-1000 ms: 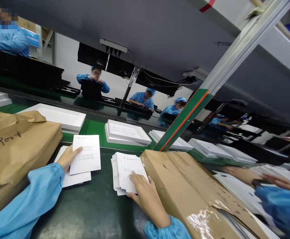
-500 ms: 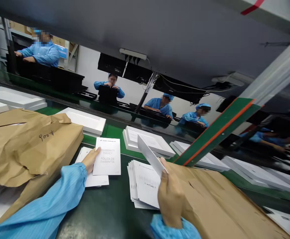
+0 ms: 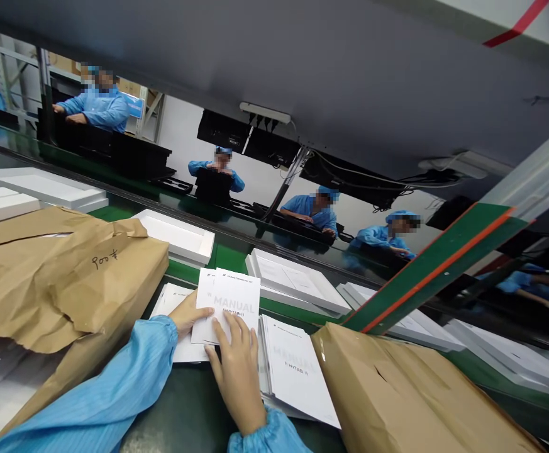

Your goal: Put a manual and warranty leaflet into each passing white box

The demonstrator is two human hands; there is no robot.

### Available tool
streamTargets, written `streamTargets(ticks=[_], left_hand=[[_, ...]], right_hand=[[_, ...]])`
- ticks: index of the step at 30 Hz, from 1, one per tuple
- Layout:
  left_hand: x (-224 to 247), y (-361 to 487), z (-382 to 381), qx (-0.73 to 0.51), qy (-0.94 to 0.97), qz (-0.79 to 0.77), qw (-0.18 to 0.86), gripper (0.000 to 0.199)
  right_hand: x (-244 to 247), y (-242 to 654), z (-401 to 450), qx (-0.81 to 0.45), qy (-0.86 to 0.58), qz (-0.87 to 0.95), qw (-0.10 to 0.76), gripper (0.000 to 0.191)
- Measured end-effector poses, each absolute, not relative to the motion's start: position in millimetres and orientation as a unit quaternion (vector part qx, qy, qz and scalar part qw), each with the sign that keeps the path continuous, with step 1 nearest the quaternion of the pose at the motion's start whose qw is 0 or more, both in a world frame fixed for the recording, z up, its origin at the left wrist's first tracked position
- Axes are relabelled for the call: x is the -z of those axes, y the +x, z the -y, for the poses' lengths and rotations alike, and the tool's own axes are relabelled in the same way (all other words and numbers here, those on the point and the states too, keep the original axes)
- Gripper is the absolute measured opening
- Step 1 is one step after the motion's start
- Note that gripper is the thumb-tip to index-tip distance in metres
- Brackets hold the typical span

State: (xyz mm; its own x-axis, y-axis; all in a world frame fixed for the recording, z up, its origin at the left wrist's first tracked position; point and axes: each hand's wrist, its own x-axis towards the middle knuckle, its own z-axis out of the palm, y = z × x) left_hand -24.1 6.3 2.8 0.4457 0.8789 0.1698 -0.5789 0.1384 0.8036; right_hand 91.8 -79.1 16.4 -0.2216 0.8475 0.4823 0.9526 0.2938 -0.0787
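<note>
My left hand is closed on a white warranty booklet, thumb on its front. A white manual lies over that booklet, shifted slightly right, and covers most of it. My right hand rests its spread fingers on the manual's lower front, with the thumb near the bottom edge. Behind my left hand lies a stack of white booklets, partly hidden. To the right of my right hand is a stack of manuals, on the dark green work surface.
Brown paper packages flank my hands: a torn one with handwriting at left, another at right. White box trays line the belt behind. A green post slants at right. Several people in blue work across the line.
My right hand has brought the manual from the right stack leftward onto the warranty booklet in my left hand, and its fingers have spread. The view has shifted slightly.
</note>
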Motion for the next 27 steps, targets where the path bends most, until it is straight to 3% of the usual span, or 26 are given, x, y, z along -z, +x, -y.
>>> streamTargets(ticks=[3,6,9,12,14,19,27], left_hand=[[-1,-24,-9,-0.507,0.424,-0.176,0.729,0.055],[-2,-23,-8,-0.512,0.421,-0.18,0.727,0.057],[-5,-23,-4,-0.514,0.407,-0.182,0.732,0.064],[-9,-26,0,-0.507,0.391,-0.209,0.739,0.068],[-12,-28,1,-0.497,0.379,-0.24,0.743,0.066],[-15,-26,4,-0.443,0.375,-0.272,0.767,0.066],[-16,-21,6,-0.432,0.409,-0.328,0.734,0.071]], right_hand=[[-18,107,69,0.089,-0.588,0.746,0.3,0.036],[-18,123,58,0.003,-0.61,0.672,0.419,0.05],[-16,129,55,-0.192,-0.59,0.596,0.51,0.057],[-12,124,59,-0.429,-0.528,0.515,0.521,0.045],[-8,117,61,-0.503,-0.499,0.464,0.531,0.041],[0,109,58,-0.444,-0.489,0.429,0.617,0.038],[29,105,49,-0.443,-0.485,0.412,0.631,0.053]])
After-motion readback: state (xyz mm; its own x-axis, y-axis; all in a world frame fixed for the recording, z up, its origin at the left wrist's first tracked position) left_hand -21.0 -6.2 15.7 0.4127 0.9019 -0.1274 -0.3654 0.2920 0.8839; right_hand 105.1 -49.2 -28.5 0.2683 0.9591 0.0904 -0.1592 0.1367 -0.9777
